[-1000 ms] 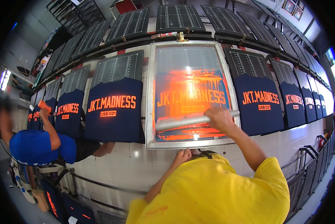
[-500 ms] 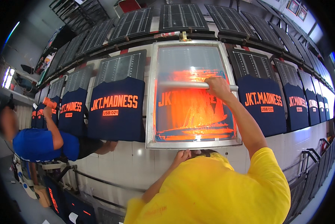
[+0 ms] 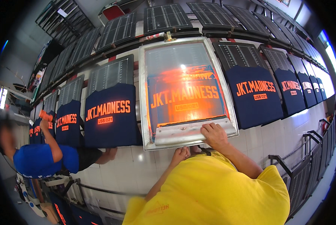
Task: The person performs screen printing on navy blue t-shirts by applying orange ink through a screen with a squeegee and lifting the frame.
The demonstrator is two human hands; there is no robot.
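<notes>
A metal-framed printing screen [image 3: 142,93] lies over a navy shirt in front of me. Bright orange ink coats its mesh, and orange lettering shows through. A wide metal squeegee [image 3: 175,134] rests at the near end of the screen, just inside the frame's near bar. My right hand [image 3: 214,135] grips the squeegee at its right part. Close to my body, just below the frame's near edge, is my left hand [image 3: 181,153] with its fingers curled; what they hold, if anything, is hidden.
Navy shirts with orange lettering lie on black boards, to the left [image 3: 111,129] and right [image 3: 256,107]. Bare black boards [image 3: 167,17] line the far side. At left, a person in blue [image 3: 44,161] holds an orange heat gun [image 3: 45,115]. Dark railings [image 3: 303,161] stand at right.
My right hand has pulled the squeegee from mid-screen to the near end, and it has tipped flatter. More of the lettering shows through the mesh. My left hand stays near the frame's near edge.
</notes>
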